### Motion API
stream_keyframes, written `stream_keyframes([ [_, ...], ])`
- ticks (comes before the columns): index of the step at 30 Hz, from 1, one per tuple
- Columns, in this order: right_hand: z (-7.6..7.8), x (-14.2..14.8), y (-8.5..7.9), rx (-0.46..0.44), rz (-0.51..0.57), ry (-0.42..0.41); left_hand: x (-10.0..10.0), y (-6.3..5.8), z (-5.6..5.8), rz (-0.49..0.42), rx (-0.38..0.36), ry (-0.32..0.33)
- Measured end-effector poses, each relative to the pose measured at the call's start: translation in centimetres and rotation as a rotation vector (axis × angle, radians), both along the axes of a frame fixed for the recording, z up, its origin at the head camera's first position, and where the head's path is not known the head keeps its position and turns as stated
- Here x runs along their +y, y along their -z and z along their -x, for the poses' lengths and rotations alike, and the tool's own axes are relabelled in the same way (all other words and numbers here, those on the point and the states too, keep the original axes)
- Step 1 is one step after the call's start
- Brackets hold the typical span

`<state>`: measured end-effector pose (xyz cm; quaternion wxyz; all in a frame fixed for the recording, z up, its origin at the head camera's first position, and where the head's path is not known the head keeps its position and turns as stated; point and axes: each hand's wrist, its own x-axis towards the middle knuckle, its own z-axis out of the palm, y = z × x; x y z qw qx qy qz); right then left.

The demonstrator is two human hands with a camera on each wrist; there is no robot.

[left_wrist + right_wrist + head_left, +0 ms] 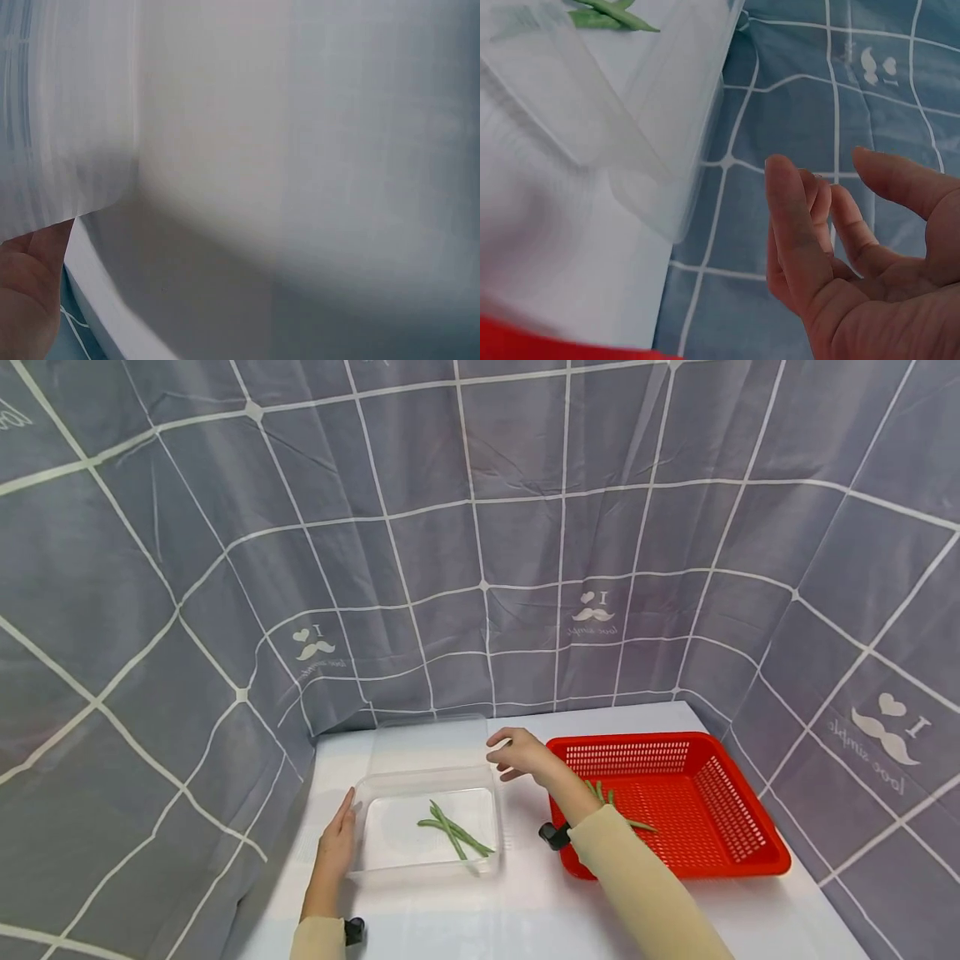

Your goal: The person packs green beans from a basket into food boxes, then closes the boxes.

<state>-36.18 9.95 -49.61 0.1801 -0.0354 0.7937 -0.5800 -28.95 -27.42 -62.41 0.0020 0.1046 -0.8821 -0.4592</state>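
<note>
Two-handed work at a white table (pixel 517 893), seen from the head and both wrists. The left hand (pixel 337 839) rests along the outer left wall of a clear plastic container (pixel 427 781), its grip extended rather than closed, with some fingers partly hidden by the wall. The right hand (pixel 522 753) is raised between the container and a red basket (pixel 738 810); its grip is empty, the fingers loosely bent and the thumb apart from them. Several green beans (pixel 450 831) lie crossed on the container floor, toward its right side. More beans (pixel 640 825) lie in the left part of the perforated basket, partly covered by the right forearm. Grey cloth (pixel 525 547) with white grid lines surrounds the table.
</note>
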Motion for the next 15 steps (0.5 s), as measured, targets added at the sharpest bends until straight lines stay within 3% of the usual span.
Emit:
stream_keyframes([
  [15, -1.4, 4.8, -1.0, 0.011, -0.006, 0.068, 0.4, -0.7, -1.7, -0.009, -0.038, 0.003],
])
